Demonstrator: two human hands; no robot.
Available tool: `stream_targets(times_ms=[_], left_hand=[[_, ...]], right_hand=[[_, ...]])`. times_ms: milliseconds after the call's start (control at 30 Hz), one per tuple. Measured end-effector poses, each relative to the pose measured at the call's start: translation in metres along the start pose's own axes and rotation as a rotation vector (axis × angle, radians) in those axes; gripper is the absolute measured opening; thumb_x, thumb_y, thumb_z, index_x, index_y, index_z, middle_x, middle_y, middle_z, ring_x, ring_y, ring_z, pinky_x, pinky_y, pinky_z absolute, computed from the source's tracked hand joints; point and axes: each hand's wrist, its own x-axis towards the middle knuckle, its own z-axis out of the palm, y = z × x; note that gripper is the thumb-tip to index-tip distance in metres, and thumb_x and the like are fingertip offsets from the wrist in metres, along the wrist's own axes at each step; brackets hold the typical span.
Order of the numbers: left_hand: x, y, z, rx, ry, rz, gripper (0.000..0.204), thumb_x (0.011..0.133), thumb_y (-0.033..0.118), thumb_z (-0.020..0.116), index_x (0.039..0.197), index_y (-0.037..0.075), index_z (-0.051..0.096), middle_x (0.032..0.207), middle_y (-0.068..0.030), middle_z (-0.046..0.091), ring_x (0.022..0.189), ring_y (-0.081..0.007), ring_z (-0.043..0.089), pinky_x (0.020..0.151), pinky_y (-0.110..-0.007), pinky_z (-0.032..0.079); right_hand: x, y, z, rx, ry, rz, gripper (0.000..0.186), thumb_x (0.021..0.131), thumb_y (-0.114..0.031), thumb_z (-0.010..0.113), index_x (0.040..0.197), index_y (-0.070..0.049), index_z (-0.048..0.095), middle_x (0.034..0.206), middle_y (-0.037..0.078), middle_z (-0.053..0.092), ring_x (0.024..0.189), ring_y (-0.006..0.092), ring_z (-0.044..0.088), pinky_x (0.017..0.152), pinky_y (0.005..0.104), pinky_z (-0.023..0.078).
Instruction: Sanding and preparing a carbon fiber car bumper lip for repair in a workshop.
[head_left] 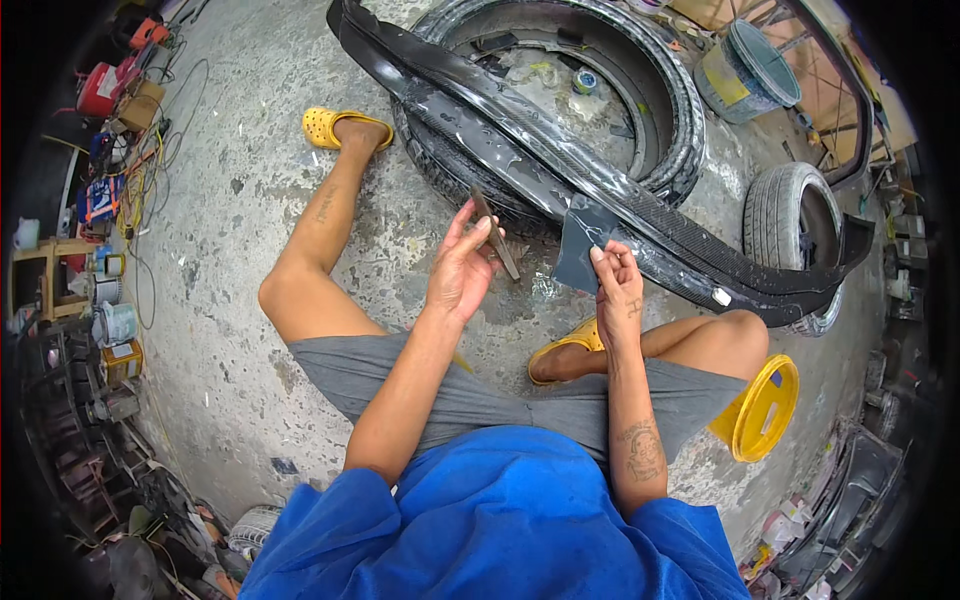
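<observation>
My left hand (pixel 463 265) is closed on a thin, flat brown block (pixel 500 245), gripped between thumb and fingers and tilted. In my right hand (pixel 619 285) a dark grey sheet of sandpaper (pixel 580 243) is pinched by its lower right edge. The sheet looks wet or creased, with pale streaks on it. Just beyond both hands lies a long black car body trim (pixel 480 125) with a carbon-weave pattern and whitish smears. It rests across a large tyre (pixel 672 70), and the sheet overlaps its near edge from my viewpoint.
A grey bucket (pixel 770 70) stands at the far right, near another tyre (pixel 765 215) beneath the trim's right end. Beside my right knee is a yellow bucket (pixel 768 408). A tape roll (pixel 584 81) sits inside the large tyre. Cables and tools line the left side.
</observation>
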Motion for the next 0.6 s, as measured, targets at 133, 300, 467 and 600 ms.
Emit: stream_targets(times_ms=[133, 300, 467, 600], left_hand=[[-0.015, 0.007, 0.005, 0.048, 0.020, 0.043, 0.067, 0.102, 0.013, 0.073, 0.160, 0.019, 0.040, 0.129, -0.0049, 0.065, 0.116, -0.0201, 0.064, 0.101, -0.043, 0.052], [-0.031, 0.010, 0.010, 0.256, -0.026, 0.221, 0.081, 0.099, 0.006, 0.075, 0.167, 0.017, 0.032, 0.131, -0.0061, 0.065, 0.120, -0.0200, 0.063, 0.103, -0.042, 0.052], [-0.037, 0.008, 0.011, 0.626, -0.046, 0.390, 0.080, 0.093, -0.003, 0.079, 0.163, 0.009, 0.042, 0.129, -0.0107, 0.067, 0.113, -0.0170, 0.066, 0.099, -0.034, 0.056], [-0.039, 0.009, 0.010, 0.742, -0.075, 0.469, 0.071, 0.089, -0.004, 0.083, 0.153, 0.003, 0.055, 0.128, -0.0117, 0.068, 0.111, -0.0159, 0.066, 0.096, -0.032, 0.058]], right_hand=[[0.004, -0.002, 0.007, 0.056, -0.037, -0.028, 0.026, 0.102, -0.020, 0.077, 0.121, -0.011, 0.061, 0.092, -0.010, 0.063, 0.075, -0.0030, 0.047, 0.061, 0.0173, 0.030], [0.005, 0.000, 0.014, 0.043, -0.053, -0.014, 0.026, 0.102, -0.018, 0.078, 0.121, -0.009, 0.061, 0.094, -0.008, 0.065, 0.076, -0.0026, 0.048, 0.061, 0.0176, 0.031], [0.000, -0.002, 0.012, 0.049, -0.067, -0.011, 0.025, 0.102, -0.014, 0.077, 0.120, -0.008, 0.061, 0.095, -0.005, 0.067, 0.076, -0.0019, 0.051, 0.061, 0.0180, 0.034], [-0.003, -0.004, 0.014, 0.045, -0.076, -0.010, 0.025, 0.102, -0.012, 0.077, 0.121, -0.007, 0.061, 0.096, -0.003, 0.069, 0.078, -0.0011, 0.056, 0.062, 0.0173, 0.036]])
